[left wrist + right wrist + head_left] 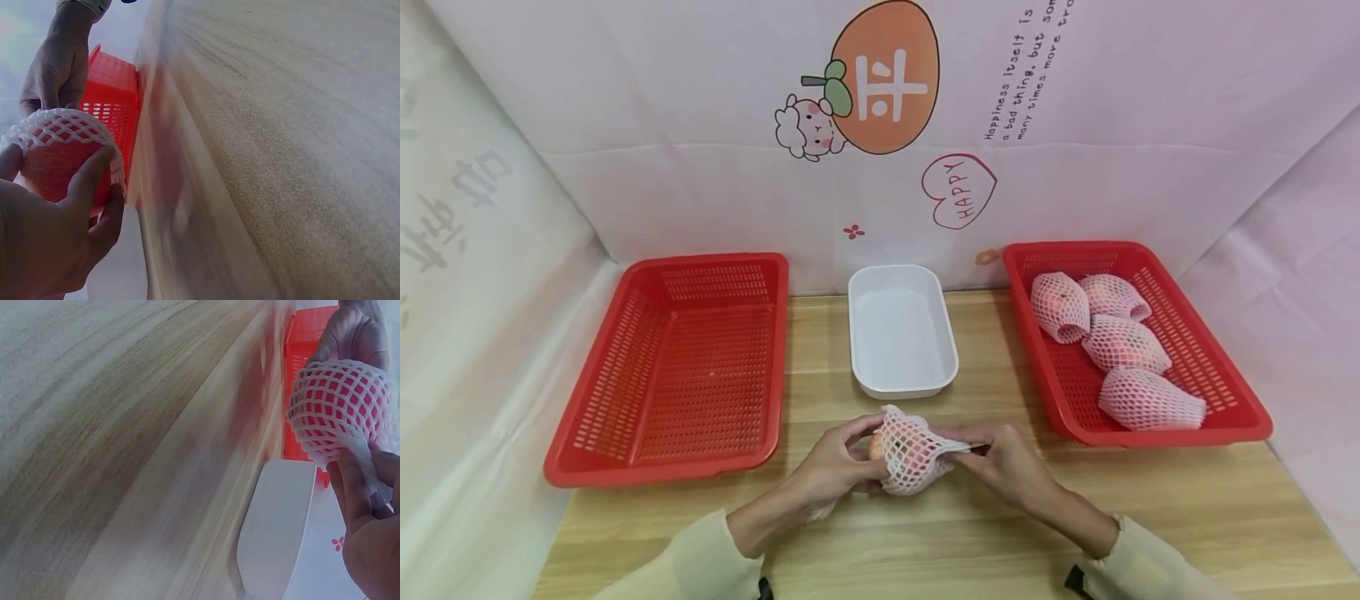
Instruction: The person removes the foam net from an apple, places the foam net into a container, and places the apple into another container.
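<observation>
A red apple (56,165) sits partly inside a white foam net (912,454), held just above the table in front of the white tray. My left hand (838,467) grips the apple at the net's open end, thumb and fingers on either side, as the left wrist view shows. On the other side, my right hand (1011,467) pinches the gathered, narrowed end of the net (359,447) between thumb and fingers. In the right wrist view, red skin shows through the mesh.
A red basket (775,367) stands at the left with nothing seen inside. The white tray (902,333) is at centre back. In the right red basket (1225,392) lie several netted fruits (1126,343). A printed white cloth (700,183) hangs behind the wooden table (880,550).
</observation>
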Available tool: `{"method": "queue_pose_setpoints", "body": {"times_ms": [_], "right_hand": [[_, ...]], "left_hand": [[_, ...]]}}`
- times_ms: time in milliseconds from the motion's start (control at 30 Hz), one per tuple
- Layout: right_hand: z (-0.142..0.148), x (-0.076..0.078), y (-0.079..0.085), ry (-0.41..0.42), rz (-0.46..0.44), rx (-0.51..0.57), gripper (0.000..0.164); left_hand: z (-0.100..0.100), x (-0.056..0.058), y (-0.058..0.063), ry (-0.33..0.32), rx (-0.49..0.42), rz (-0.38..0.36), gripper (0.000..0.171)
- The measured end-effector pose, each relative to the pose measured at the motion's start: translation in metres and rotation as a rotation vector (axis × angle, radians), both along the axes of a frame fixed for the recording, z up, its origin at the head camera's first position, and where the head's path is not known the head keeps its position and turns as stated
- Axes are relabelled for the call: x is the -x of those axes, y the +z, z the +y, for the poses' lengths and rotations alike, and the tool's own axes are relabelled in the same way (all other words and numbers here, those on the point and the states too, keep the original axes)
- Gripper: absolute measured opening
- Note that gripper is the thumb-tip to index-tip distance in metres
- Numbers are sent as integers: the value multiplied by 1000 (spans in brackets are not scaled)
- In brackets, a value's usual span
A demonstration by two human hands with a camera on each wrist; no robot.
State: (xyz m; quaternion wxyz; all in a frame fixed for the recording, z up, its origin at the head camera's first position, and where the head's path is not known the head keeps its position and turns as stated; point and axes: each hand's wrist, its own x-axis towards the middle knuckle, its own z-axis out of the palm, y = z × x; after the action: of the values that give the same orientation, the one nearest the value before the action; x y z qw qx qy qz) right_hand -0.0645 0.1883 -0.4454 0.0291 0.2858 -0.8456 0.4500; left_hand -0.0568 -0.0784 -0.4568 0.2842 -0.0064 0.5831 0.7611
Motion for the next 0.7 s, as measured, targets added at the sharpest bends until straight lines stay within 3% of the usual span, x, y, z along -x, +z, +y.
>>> {"method": "queue_pose_setpoints", "body": {"times_ms": [267, 700], "right_hand": [[0, 2, 2, 1, 101, -3, 36], [-3, 8, 14, 14, 121, -14, 35]], "left_hand": [[-8, -3, 8, 26, -1, 14, 80], [-19, -7, 17, 41, -34, -7, 77]]}}
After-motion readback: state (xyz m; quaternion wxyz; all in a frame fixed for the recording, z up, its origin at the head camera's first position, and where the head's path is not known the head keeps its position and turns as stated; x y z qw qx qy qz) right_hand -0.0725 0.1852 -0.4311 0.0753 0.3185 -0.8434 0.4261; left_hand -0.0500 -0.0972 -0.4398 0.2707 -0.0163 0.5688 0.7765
